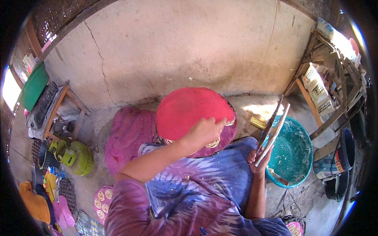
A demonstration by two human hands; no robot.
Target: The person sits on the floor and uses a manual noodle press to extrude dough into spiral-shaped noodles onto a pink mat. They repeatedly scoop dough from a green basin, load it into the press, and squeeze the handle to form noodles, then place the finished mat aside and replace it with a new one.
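Observation:
My left hand [206, 133] reaches across to the right edge of a round red cloth-covered pad [191, 105]. Its fingers are bent together beside a pale coil of thin strands [229, 122]; whatever they pinch is hidden. Another coil [214, 143] lies on the pad's near rim, where a purple cloth [224, 145] shows below the red. My right hand [260, 159] grips two long sticks, a dark one [270, 124] and a pale one [277, 131], pointing up and away from me. They overlap the left side of a teal basin [296, 153] smeared with pale residue.
Purple sacking [130, 135] lies left of the pad. Farther left stands a green gas cylinder [80, 159] near a wooden stand [59, 110]. A mat with several coils [104, 200] is at lower left. A bucket [346, 147] and white basket [319, 90] are at right. The wall [189, 47] rises behind.

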